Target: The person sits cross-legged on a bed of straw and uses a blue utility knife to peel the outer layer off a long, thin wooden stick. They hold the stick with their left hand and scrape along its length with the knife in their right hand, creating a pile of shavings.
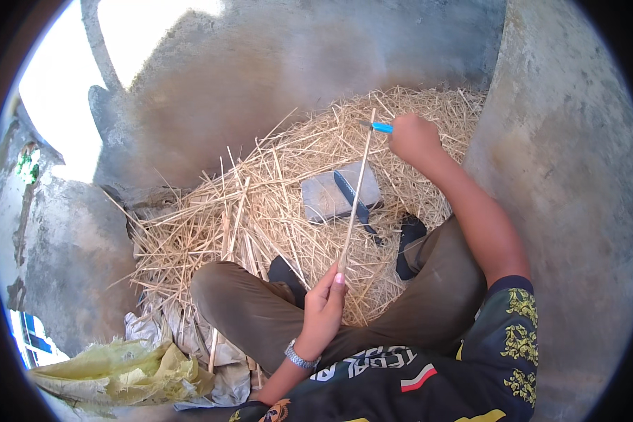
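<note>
While the person is seated cross-legged on the floor, a long thin pale bamboo stick (356,190) is seen in the head view stretched between both hands above a heap of dry yellow straw (260,204). The near end of the stick is pinched by the left hand (325,304), its grip clenched on the stick with the thumb laid along it; a metal wristwatch (299,356) is worn on that wrist. The far end is met by the right hand (413,137), whose grip is closed about the blue handle of a small knife (378,127), the blade being set against the stick near its tip. Beneath the stick, on the straw, a flat grey rectangular stone block (327,197) is lain, and a dark narrow strip (350,193) is rested across it; whether this is a blade or a file cannot be told. A crumpled yellow-green plastic sack (126,362) is found at the lower left, well apart from the hands, and grey concrete walls (563,176) are seen around the straw. The step in hand is judged to be the shaving or trimming of the stick at its far end. For the next move, it is judged that the stick would need to be held firm and steady by the left hand while the knife is drawn along it under light, controlled pressure, with the edge kept away from the fingers.
</note>
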`<state>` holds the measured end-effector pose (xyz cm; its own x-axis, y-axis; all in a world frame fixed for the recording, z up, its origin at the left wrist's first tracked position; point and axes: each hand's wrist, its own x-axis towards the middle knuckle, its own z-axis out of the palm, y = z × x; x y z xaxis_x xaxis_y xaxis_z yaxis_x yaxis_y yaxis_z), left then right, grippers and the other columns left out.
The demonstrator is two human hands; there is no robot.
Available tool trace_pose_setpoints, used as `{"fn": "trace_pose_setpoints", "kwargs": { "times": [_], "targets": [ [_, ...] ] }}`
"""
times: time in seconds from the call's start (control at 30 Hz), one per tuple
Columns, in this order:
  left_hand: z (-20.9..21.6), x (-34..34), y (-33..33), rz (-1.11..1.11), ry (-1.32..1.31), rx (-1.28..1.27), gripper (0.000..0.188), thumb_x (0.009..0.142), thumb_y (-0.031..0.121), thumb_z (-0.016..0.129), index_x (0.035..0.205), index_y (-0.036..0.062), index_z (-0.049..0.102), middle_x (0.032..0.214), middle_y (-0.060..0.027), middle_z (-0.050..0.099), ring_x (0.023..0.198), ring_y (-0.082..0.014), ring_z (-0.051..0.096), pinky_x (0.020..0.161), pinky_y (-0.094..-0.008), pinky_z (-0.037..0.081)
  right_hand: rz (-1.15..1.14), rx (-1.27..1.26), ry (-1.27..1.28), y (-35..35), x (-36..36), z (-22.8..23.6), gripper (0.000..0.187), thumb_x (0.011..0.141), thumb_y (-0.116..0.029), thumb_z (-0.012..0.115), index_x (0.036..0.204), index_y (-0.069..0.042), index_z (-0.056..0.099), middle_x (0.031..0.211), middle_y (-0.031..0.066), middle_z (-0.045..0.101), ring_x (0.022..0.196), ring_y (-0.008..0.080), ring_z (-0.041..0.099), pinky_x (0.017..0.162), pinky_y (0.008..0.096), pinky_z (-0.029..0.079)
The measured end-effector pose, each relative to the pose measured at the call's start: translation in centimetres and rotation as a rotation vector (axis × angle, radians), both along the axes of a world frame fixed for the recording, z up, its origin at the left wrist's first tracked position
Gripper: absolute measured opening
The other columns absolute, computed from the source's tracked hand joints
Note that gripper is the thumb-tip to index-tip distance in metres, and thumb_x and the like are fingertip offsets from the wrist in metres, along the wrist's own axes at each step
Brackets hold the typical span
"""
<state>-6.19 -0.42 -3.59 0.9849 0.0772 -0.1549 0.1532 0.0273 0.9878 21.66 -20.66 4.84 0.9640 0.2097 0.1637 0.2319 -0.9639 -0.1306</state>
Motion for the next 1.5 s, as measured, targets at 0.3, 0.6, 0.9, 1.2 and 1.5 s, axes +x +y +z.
{"fn": "trace_pose_setpoints", "kwargs": {
  "times": [0.3, 0.6, 0.9, 1.2, 1.5],
  "targets": [
    [-0.1, -0.3, -0.3, 0.103, -0.092, 0.21, 0.041, 0.107, 0.018, 0.051, 0.143, 0.0, 0.051, 0.076, 0.0056, 0.048, 0.062, -0.0002, 0.038, 0.053, -0.0175, 0.033, 0.041, -0.024, -0.067, 2.5, 1.2, -2.1, 0.012, 0.089, -0.009, 0.062, 0.09, -0.005, 0.074, 0.082, 0.0133, 0.073, 0.075, 0.0276, 0.074, 0.06, 0.0384, 0.058],
    [2.1, -0.3, -0.2, 0.127, -0.073, 0.167, 0.04, 0.106, 0.014, 0.05, 0.143, -0.0023, 0.051, 0.079, 0.0046, 0.049, 0.068, -0.0023, 0.04, 0.057, -0.0197, 0.037, -0.442, 0.495, -0.074, -7.0, 4.6, 1.2, 0.019, 0.089, -0.019, 0.064, 0.095, -0.004, 0.073, 0.089, 0.0152, 0.073, 0.08, 0.0319, 0.072, 0.071, 0.0435, 0.057],
    [3.5, 0.2, -1.7, 0.103, -0.142, 0.274, 0.041, 0.106, 0.016, 0.05, 0.144, -0.0005, 0.049, 0.074, 0.0037, 0.047, 0.065, -0.0023, 0.039, 0.055, -0.0212, 0.037, 0.096, 0.118, -0.265, 0.4, -0.2, 1.0, 0.014, 0.085, -0.016, 0.063, 0.083, -0.006, 0.073, 0.074, 0.0162, 0.069, 0.07, 0.0316, 0.071, 0.064, 0.0437, 0.057],
    [3.8, 0.0, -1.9, 0.086, -0.149, 0.534, 0.039, 0.106, 0.013, 0.05, 0.141, -0.0041, 0.051, 0.075, 0.0019, 0.049, 0.066, -0.0031, 0.04, 0.055, -0.0212, 0.037, 0.006, 0.067, -0.094, 0.8, 3.2, -1.0, 0.015, 0.09, -0.014, 0.061, 0.092, -0.004, 0.073, 0.089, 0.0179, 0.072, 0.08, 0.0296, 0.072, 0.067, 0.0419, 0.058],
    [3.2, 1.4, -0.1, 0.125, -0.138, 0.349, 0.042, 0.106, 0.014, 0.05, 0.143, -0.004, 0.049, 0.078, 0.0018, 0.053, 0.067, -0.0043, 0.044, 0.058, -0.0219, 0.041, -0.477, 0.587, -0.076, -8.9, 6.3, 1.9, 0.022, 0.092, -0.019, 0.061, 0.103, -0.005, 0.073, 0.088, 0.0156, 0.074, 0.081, 0.0261, 0.072, 0.071, 0.0393, 0.056]
  ]
}}
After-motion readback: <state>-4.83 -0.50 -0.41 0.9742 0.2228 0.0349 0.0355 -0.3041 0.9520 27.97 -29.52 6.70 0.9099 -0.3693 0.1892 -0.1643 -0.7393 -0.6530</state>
